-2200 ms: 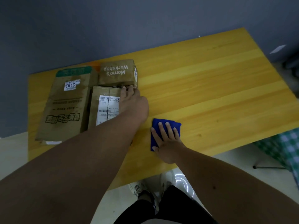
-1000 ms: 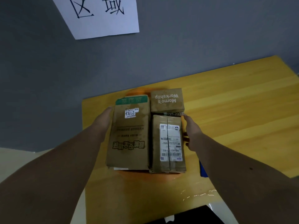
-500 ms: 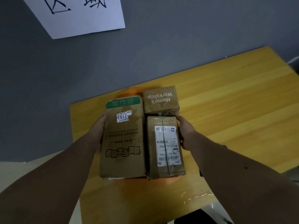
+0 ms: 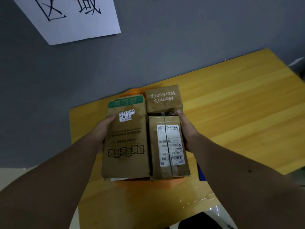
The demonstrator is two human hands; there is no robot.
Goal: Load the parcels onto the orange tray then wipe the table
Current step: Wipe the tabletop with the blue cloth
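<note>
Three brown parcels sit packed together on the orange tray (image 4: pixel 165 183), which shows only as a curved rim at 6 o'clock under the load and a sliver at 12 o'clock behind it. The tall parcel (image 4: pixel 127 142), with a green band and a white "2193" sticker, fills the 9 o'clock side; the narrow parcel (image 4: pixel 168 147), taped down its middle and bearing a white shipping label, lies touching it at 3 o'clock; the small box (image 4: pixel 164 99) printed "Momo's Workshop" sits at 12 o'clock of the narrow one, touching both. The left hand (image 4: pixel 103 131) grips the 9 o'clock edge of the load — thumb laid on top of the tall parcel beside the sticker, fingers out of sight below. The right hand (image 4: pixel 188 131) lies flat along the 3 o'clock side of the narrow parcel, its fingers straight and pressed together, the tips reaching the small box; whether they curl under the tray cannot be told. The tray sits over the yellow wooden bench (image 4: pixel 239 104) near its 9 o'clock end. A blue cloth (image 4: pixel 201 173) peeks out by the right forearm, at 4 o'clock of the tray. On the grey wall (image 4: pixel 181 38) at 11 o'clock hangs a white paper sign (image 4: pixel 74 17) with large black characters.
</note>
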